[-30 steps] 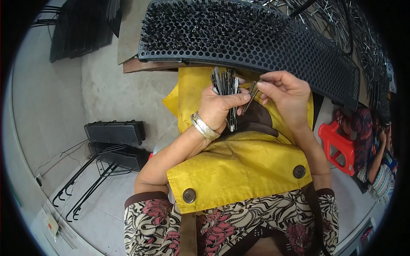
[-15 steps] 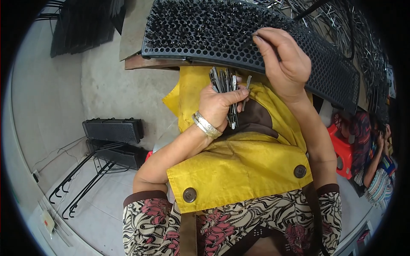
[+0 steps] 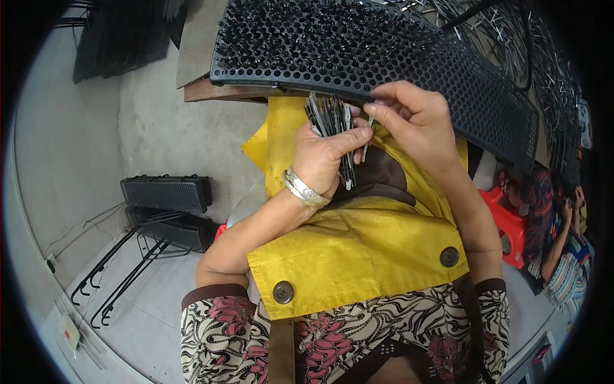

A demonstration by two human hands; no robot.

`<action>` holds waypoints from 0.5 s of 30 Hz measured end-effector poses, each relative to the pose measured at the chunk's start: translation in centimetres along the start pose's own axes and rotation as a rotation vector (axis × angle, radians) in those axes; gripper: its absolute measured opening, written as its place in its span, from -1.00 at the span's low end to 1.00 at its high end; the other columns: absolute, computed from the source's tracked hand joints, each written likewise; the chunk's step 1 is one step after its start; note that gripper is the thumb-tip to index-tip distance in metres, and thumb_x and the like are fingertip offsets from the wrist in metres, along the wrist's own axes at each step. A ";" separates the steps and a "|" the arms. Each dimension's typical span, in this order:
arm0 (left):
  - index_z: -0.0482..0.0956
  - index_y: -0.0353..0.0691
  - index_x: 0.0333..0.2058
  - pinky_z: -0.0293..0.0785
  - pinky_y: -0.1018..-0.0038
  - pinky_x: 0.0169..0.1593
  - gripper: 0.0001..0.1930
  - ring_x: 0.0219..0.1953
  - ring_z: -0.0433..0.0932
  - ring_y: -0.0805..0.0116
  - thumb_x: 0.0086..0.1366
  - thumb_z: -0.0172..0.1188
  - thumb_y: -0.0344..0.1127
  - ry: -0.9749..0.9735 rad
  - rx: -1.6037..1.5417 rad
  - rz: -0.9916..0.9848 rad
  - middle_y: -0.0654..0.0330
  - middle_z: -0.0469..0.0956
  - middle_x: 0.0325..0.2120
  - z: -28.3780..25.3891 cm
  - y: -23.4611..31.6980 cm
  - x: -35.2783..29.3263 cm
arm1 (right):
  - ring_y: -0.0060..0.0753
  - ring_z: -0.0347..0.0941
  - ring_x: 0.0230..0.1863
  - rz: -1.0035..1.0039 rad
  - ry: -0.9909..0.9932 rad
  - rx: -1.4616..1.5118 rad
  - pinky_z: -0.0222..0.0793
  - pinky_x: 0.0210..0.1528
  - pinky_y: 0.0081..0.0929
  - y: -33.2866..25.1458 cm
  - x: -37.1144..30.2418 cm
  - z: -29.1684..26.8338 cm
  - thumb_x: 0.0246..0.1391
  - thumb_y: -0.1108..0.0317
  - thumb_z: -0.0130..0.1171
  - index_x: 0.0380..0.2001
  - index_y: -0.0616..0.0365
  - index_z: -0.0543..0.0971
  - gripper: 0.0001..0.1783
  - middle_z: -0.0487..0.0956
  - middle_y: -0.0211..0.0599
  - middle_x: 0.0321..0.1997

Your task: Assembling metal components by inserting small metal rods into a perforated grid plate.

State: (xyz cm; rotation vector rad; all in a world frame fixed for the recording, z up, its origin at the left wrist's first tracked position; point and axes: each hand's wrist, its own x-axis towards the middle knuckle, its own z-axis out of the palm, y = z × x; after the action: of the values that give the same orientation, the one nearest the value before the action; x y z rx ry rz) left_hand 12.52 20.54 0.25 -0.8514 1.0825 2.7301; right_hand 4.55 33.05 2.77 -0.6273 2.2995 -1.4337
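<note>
A bundle of thin dark metal strips (image 3: 329, 120) fans out of my left hand (image 3: 320, 157), which is closed round it above my lap. One strip (image 3: 366, 142) stands apart from the bundle by my left thumb. My right hand (image 3: 419, 125) is beside it, thumb and forefinger closed at that strip's upper end. Just beyond both hands lies a long black panel full of round holes (image 3: 460, 96). Many dark pieces (image 3: 307, 38) stand upright in its left and far holes, while the holes nearer the right show bare.
A wooden board (image 3: 224, 93) lies under the panel's left end. Loose metal strips (image 3: 505, 38) are heaped at the far right. Black perforated racks (image 3: 167, 194) rest on the floor at left. Another person (image 3: 566, 256) is at right, near a red stool (image 3: 503, 230).
My right hand has come down from above the black panel to the single strip beside my left thumb. The left hand still holds the bundle in about the same place.
</note>
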 end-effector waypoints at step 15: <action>0.41 -0.33 -0.34 0.32 0.61 -0.63 -0.76 -0.61 0.44 0.45 -0.02 0.23 -0.55 0.009 -0.021 -0.073 0.21 0.46 -0.58 -0.2 -0.7 0.1 | -0.37 0.44 -0.49 -0.825 0.549 -0.315 0.36 -0.45 -0.55 0.8 4.6 1.1 -0.20 0.66 0.19 -0.45 0.32 0.50 -0.84 0.51 -0.18 -0.47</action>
State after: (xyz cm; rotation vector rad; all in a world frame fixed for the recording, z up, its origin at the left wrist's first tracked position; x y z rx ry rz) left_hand 12.72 20.97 -0.33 -0.8890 1.0050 2.6846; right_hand 1.09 30.05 1.28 -1.5880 2.8937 -1.7418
